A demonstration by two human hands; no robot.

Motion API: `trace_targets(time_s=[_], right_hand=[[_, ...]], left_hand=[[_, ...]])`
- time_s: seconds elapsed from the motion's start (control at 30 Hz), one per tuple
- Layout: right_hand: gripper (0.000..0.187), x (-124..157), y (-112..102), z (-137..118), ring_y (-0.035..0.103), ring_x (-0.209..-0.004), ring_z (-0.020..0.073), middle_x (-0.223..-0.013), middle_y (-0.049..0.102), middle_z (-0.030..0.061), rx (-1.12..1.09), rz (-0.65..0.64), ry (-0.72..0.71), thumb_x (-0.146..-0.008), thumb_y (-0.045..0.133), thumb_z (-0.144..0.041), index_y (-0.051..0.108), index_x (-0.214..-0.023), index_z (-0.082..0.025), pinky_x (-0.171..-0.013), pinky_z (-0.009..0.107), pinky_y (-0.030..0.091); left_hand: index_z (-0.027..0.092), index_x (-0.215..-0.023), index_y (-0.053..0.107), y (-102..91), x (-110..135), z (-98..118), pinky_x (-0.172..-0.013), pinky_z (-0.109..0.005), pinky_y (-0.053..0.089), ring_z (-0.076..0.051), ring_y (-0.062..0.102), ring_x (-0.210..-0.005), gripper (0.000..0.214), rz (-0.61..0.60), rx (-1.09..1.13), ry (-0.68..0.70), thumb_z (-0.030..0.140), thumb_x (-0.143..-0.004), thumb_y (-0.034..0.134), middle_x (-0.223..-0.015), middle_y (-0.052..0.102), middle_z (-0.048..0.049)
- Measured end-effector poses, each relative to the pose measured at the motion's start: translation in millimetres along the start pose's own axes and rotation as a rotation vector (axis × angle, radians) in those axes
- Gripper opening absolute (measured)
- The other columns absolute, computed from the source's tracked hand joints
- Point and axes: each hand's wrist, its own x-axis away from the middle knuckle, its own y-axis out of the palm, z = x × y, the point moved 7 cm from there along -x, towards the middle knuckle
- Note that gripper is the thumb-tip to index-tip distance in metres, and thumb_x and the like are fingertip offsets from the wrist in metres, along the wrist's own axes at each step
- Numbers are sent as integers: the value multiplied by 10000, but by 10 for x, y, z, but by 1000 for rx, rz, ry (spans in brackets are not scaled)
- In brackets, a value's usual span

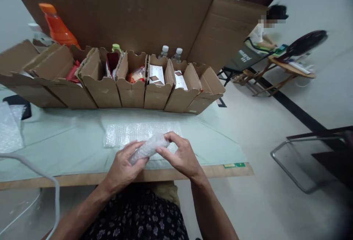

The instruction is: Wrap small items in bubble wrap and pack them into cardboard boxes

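Observation:
Between my two hands is a roll wrapped in bubble wrap [151, 147], held at a tilt just above the front of the table. My left hand [125, 163] is closed around its lower left end. At the upper right end, the thumb and fingers of my right hand [179, 153] grip it. What lies inside the wrapping, if anything, cannot be made out. Behind the roll, a flat sheet of bubble wrap [118, 135] lies on the pale green tablecloth [74, 133], partly covered by my hands.
A row of open cardboard bins [132, 95] holding packets and boxes crosses the table, with a tall cardboard panel [154, 15] behind. An orange bottle [59, 27] rises at left. More bubble wrap [9, 129] and a grey cable [55, 192] are left. A person [261, 36] sits back right.

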Motion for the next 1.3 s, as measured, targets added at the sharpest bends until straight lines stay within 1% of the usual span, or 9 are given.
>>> trace_targets(time_s=[0.1, 0.27, 0.47, 0.63, 0.73, 0.87, 1.03, 1.13, 1.3], right_hand=[[182, -25, 117, 191, 582, -764, 158, -800, 635, -5, -332, -42, 61, -875, 690, -385, 643, -843, -212, -750, 286, 465], [464, 93, 429, 752, 648, -826, 170, -1039, 712, 35, -785, 61, 369, -822, 750, -527, 664, -1175, -239, -768, 297, 512], [835, 420, 685, 779, 554, -1326, 255, -1436, 601, 64, -906, 66, 402, -802, 774, -615, 445, -1497, -289, -1126, 381, 415], [973, 520, 974, 640, 635, -1200, 289, -1276, 691, 73, -1036, -30, 474, -605, 944, -504, 499, -1435, -265, -1083, 426, 460], [800, 540, 1044, 649, 654, -1166, 296, -1182, 725, 73, -1160, 4, 514, -620, 924, -503, 598, -1307, -253, -1086, 435, 461], [889, 598, 907, 684, 627, -1236, 273, -1288, 685, 80, -1161, 173, 468, -674, 909, -454, 482, -1435, -287, -1127, 421, 424], [864, 693, 1042, 644, 693, -1069, 259, -1145, 740, 71, -1218, -60, 529, -580, 962, -470, 594, -1331, -253, -968, 384, 516], [576, 757, 900, 858, 697, -878, 204, -966, 760, 45, -1069, -11, 607, -595, 948, -461, 720, -1058, -205, -828, 321, 538], [419, 710, 48, 1224, 617, -716, 152, -850, 710, 13, -609, 300, 536, -738, 826, -482, 698, -1014, -194, -678, 271, 498]], left_hand=[[167, -873, 766, -1, -2, -161, -827, -381, 598, -261, 726, -863, 299, -72, 498, -300, 455, -799, 728, -866, 771, -74], [165, -789, 721, -136, 90, -376, -591, -215, 553, -149, 700, -684, 107, 160, 910, -641, 172, -707, 789, -786, 744, -31], [174, -825, 760, -164, 120, -417, -887, -424, 614, -294, 759, -925, 131, 37, 1147, -546, 192, -706, 711, -790, 782, -71], [206, -897, 802, -195, 203, -483, -1020, -563, 542, -376, 734, -1069, 227, -65, 1269, -477, 314, -742, 679, -840, 809, -83], [219, -884, 793, -238, 292, -519, -898, -488, 614, -323, 766, -915, 212, -109, 1323, -494, 376, -767, 713, -842, 810, -65], [221, -827, 764, -207, 398, -441, -787, -328, 638, -233, 758, -798, 240, -240, 1402, -481, 404, -697, 850, -865, 807, -40], [193, -645, 660, -18, 471, -385, -646, -317, 627, -220, 726, -723, 381, -327, 1317, -515, 478, -605, 909, -915, 799, -62], [203, -688, 684, -103, 406, -433, -717, -413, 637, -286, 738, -827, 458, -237, 1227, -541, 562, -516, 910, -974, 795, -76], [203, -816, 710, -762, 163, -710, -757, -337, 587, -240, 701, -821, 322, 315, 546, -513, 385, -586, 841, -821, 751, -32]])
